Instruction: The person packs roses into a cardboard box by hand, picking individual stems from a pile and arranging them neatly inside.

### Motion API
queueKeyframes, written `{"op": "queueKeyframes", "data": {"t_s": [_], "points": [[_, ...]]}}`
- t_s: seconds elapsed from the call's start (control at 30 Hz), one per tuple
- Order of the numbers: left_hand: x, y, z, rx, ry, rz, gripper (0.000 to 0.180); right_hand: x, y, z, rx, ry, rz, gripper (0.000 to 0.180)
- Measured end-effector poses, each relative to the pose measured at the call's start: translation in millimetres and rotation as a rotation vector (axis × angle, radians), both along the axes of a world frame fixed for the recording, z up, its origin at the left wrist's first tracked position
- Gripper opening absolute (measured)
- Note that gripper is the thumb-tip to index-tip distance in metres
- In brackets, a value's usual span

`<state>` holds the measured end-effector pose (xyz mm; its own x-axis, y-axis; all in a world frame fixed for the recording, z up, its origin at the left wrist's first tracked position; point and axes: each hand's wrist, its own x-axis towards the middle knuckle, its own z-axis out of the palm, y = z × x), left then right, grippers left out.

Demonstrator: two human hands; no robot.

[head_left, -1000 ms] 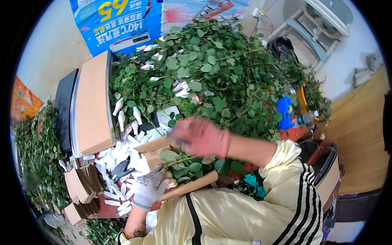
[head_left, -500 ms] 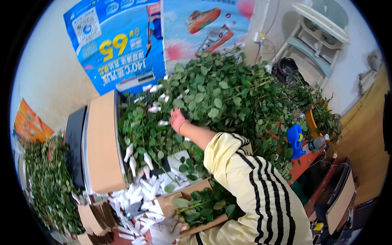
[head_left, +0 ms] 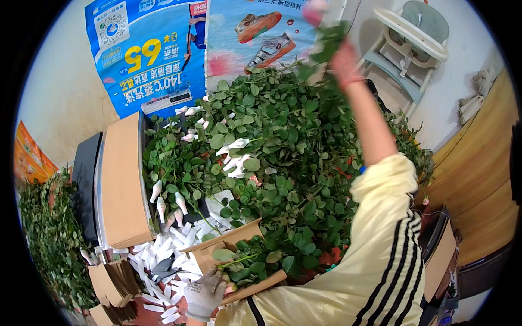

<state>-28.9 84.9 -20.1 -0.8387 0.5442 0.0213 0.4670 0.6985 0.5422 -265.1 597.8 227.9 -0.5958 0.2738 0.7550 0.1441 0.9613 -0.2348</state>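
Observation:
At the lower middle, my left hand wears a whitish work glove. Its fingers curl at the bloom end of a leafy rose bunch, beside a pale pink bloom. That bunch lies on an unfolded piece of brown cardboard. High at the upper right, my right hand, reddish and blurred by motion, is closed round a rose with green leaves and a pink bloom. Below it spreads a big heap of leafy rose stems, some blooms in white sleeves.
Loose white foam sleeves pile up left of the cardboard. A stack of cardboard sheets stands at left, folded cardboard below it. More greenery fills the far left. A high chair stands by the wall, at back right.
My right hand has risen from the heap to the upper right, now holding a rose. White-sleeved blooms where it was are uncovered. My left hand stays by the bunch; the view has shifted slightly.

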Motion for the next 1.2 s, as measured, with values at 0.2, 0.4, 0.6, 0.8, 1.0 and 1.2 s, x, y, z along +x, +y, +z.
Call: {"op": "queueKeyframes", "data": {"t_s": [0.2,0.4,0.6,0.8,1.0,1.2], "points": [[2.8,0.8,0.8,0.049,0.010,0.029,0.031,125.6,86.7,93.7,0.697,0.550,-0.097,0.034],[5.0,4.9,7.5,0.038,-0.026,0.053,0.030,57.7,15.0,72.6,0.968,0.334,-0.464,0.022],[3.3,8.5,15.6,0.000,-0.056,0.076,0.028,-109.3,-92.9,-47.7,0.658,0.004,0.034,0.027],[3.6,5.4,9.5,-0.037,0.000,0.043,0.029,-82.0,-127.1,-274.1,0.595,-0.987,0.283,0.031],[4.5,15.1,13.8,0.021,-0.050,0.010,0.030,-58.1,-97.3,-277.2,0.677,-0.823,0.211,0.017],[7.4,1.4,-2.5,0.008,-0.016,0.018,0.033,50.9,-17.8,-80.8,0.079,-0.129,-0.055,0.028]]}}
